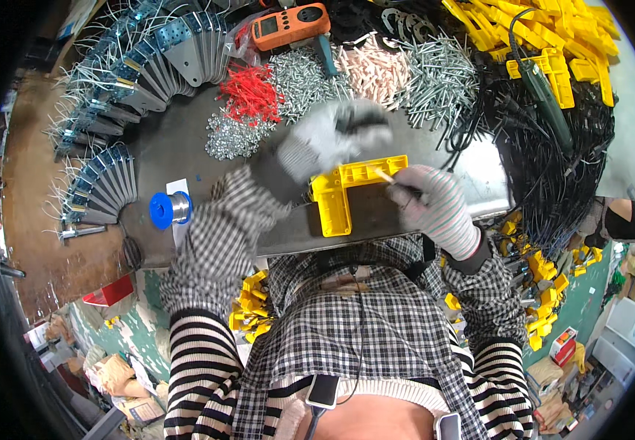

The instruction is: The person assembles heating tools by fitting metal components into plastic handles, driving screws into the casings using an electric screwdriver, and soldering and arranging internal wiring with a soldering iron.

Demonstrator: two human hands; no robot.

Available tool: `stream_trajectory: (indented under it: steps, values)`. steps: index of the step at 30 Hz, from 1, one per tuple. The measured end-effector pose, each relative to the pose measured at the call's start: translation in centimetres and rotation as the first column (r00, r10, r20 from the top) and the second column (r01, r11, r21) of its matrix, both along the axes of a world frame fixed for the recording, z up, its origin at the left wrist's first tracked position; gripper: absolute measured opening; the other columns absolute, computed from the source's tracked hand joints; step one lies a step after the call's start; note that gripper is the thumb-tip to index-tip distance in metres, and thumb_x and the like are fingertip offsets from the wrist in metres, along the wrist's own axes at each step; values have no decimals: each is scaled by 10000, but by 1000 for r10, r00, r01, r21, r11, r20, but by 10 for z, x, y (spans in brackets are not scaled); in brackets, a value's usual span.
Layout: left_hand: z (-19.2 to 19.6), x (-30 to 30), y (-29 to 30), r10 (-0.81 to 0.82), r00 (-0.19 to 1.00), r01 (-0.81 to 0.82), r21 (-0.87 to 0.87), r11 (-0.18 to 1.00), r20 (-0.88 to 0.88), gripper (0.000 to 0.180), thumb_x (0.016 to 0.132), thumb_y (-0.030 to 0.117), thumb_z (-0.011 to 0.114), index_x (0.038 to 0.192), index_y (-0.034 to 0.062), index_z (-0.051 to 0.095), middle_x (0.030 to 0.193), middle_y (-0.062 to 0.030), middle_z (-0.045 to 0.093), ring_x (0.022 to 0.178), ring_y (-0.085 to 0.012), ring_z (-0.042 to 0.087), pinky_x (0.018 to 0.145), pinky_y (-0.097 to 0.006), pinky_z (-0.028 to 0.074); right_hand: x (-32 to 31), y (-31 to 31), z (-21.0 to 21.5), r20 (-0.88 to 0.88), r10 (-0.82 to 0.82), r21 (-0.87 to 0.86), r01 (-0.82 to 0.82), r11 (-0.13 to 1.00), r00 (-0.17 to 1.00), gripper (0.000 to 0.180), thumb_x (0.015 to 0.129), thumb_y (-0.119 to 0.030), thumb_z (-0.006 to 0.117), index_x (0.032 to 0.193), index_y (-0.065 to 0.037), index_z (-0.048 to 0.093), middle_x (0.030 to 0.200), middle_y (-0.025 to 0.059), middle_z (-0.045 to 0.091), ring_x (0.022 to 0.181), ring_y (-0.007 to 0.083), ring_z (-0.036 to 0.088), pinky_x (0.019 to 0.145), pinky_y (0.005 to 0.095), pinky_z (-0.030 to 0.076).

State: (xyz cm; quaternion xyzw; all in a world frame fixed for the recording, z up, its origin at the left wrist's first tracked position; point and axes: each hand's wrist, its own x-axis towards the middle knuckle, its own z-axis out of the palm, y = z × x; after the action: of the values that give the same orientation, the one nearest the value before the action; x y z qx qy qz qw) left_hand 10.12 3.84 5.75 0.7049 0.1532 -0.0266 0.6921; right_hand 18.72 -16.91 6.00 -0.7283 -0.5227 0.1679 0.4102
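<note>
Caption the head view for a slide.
Right gloved hand holds a pale piece by a yellow housing, left gloved hand nearby, loose screws beyond.

bench (174,139) layout
moulding (334,213): near side of left hand (336,138), left of right hand (440,209). spool (161,210): left of left hand. screw heap (299,81): beyond left hand, multimeter (290,28) behind. cables (544,172): right of right hand.
</note>
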Motion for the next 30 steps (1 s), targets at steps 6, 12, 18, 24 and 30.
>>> stream_trajectory:
  steps: [6,12,18,24,30]
  values:
    - [-35,55,33,-349,905,-250,968,30,244,244,790,212,715,988,81,660,1049,-82,630,995,-260,595,860,-369,478,6,4,23,-492,-250,-78,244,967,834,83,888,-71,634,888,10,613,672,-18,556,636,38,497,571,216,423]
    - [-24,-3,23,178,922,-168,-59,984,344,142,895,55,632,1032,20,628,964,-31,633,891,-98,602,795,-209,477,28,15,38,-497,-261,-89,251,964,827,119,880,-105,644,866,8,610,670,-20,556,618,22,497,549,190,404]
    - [-7,-49,11,317,938,-209,-503,839,139,141,904,61,611,1040,27,624,1014,-50,640,954,-114,602,848,-255,497,34,25,53,-517,-112,-199,8,980,849,144,868,-114,642,889,26,616,704,5,583,646,46,516,579,211,429]
    - [-1,-56,4,263,959,-155,-585,796,103,115,889,58,625,995,15,635,935,-40,645,881,-119,622,822,-253,498,37,30,63,-500,-39,-248,-100,964,865,184,849,-142,653,863,40,634,700,9,588,662,54,525,592,217,432]
    - [0,-56,2,171,973,-87,-436,896,156,172,866,92,656,1010,1,632,927,-44,638,870,-132,623,808,-271,494,41,30,67,-505,-13,-286,-153,946,863,196,834,-154,659,863,39,653,690,8,591,668,51,535,605,214,434]
